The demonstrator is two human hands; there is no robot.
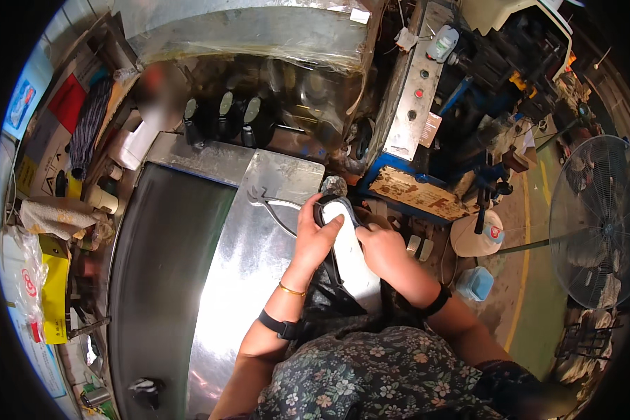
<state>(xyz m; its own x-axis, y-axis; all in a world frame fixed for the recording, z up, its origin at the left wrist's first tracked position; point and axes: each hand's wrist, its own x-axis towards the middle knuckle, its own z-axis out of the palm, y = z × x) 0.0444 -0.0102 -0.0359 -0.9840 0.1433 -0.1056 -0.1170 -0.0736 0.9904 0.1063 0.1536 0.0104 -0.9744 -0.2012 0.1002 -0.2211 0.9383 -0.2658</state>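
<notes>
- Shoe piece (355,264), white face up: above your lap, just right of the metal desk (220,294).
- Left hand (315,236): grip closed round far end, thumb on white face.
- Right hand (385,253): grip curled closed on right edge.
- Likely working the dark rim (320,208): brace left, press evenly, avoid creases.

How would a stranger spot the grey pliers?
Find the shiny metal tabletop beside the dark strip. Near its far end, left of the left hand, lie the grey pliers. Unlike the white shoe-shaped piece held nearby, they have a claw-like head and curved handles.
</notes>
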